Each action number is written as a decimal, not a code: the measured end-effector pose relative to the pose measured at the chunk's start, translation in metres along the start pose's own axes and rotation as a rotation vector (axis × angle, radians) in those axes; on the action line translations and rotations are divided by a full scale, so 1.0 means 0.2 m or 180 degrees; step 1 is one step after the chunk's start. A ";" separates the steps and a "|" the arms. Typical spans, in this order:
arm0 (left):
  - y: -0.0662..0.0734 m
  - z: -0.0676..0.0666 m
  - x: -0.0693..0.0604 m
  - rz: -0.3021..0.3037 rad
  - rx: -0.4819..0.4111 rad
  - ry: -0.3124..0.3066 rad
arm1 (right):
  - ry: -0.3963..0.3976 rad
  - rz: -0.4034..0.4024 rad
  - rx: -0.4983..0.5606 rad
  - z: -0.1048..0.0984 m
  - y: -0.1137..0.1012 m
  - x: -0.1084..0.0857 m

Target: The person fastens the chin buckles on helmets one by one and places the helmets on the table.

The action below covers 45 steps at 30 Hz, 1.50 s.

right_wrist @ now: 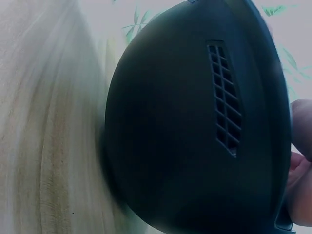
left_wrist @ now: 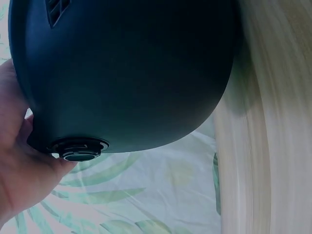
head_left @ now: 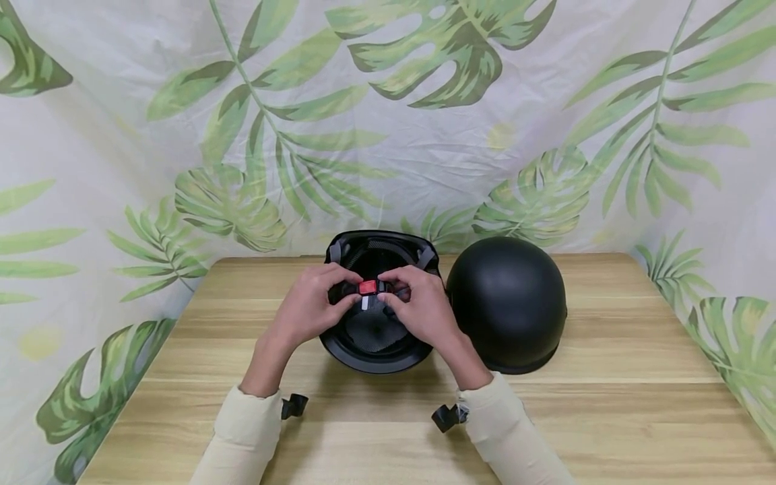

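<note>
A black helmet [head_left: 376, 364] lies upside down on the wooden table, its padded inside facing up. Over its opening, a buckle with a red part [head_left: 368, 287] joins the strap ends. The left hand [head_left: 309, 303] pinches the red side between thumb and fingers; the right hand [head_left: 424, 306] pinches the black side. A small white tag hangs below the buckle. In the left wrist view the helmet's smooth shell [left_wrist: 131, 78] and a round side fitting [left_wrist: 79, 148] show; in the right wrist view, the shell [right_wrist: 161, 112] has a slotted vent [right_wrist: 225, 97].
A second black helmet [head_left: 508, 303] stands dome up on the table [head_left: 636, 404], right beside the first one. Behind the table hangs a leaf-patterned cloth [head_left: 424, 168]. Small black devices [head_left: 294, 406] are at both sleeve cuffs.
</note>
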<state>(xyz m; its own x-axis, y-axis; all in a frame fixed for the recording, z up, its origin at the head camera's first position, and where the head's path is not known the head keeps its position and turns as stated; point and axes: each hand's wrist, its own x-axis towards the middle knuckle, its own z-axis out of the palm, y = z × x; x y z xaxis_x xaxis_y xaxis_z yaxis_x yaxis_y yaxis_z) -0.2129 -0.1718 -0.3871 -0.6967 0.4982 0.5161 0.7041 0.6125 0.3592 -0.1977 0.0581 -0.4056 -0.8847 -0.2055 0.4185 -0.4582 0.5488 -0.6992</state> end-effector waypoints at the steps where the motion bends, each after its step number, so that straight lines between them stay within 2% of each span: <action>1: 0.00 0.00 0.00 0.0004 0.0039 -0.0011 | -0.0023 -0.0006 -0.0041 0.00 0.00 0.00; 14: -0.01 0.02 -0.01 0.0052 0.0537 -0.0139 | -0.0260 -0.0006 -0.0557 0.02 0.00 -0.01; 22: 0.00 0.02 -0.01 0.0053 0.0624 -0.0169 | -0.0325 -0.0015 -0.0844 0.03 0.00 -0.01; 27: -0.01 0.02 -0.01 0.0062 0.0655 -0.0179 | -0.0352 -0.0030 -0.0840 0.03 0.00 -0.01; 31: -0.02 0.02 -0.01 0.0061 0.0510 -0.0182 | -0.0334 -0.0034 -0.0544 0.00 -0.01 -0.01; 36: -0.05 0.00 -0.03 -0.0016 0.0107 -0.0183 | -0.0164 -0.0060 -0.0117 -0.07 -0.01 -0.01; 39: -0.08 -0.01 -0.05 -0.0101 -0.0073 -0.0167 | -0.0055 -0.0067 -0.0123 -0.12 -0.01 -0.02; 45: -0.16 -0.04 -0.09 -0.0244 -0.0254 -0.0140 | 0.0125 -0.0068 -0.0327 -0.21 0.01 -0.05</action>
<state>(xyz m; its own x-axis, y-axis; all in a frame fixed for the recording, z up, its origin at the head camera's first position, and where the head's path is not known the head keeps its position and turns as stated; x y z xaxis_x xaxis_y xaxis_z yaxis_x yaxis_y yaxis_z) -0.2214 -0.2047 -0.4015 -0.7531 0.4793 0.4507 0.6559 0.6000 0.4580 -0.1855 0.0955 -0.3872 -0.8698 -0.1873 0.4565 -0.4640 0.6251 -0.6277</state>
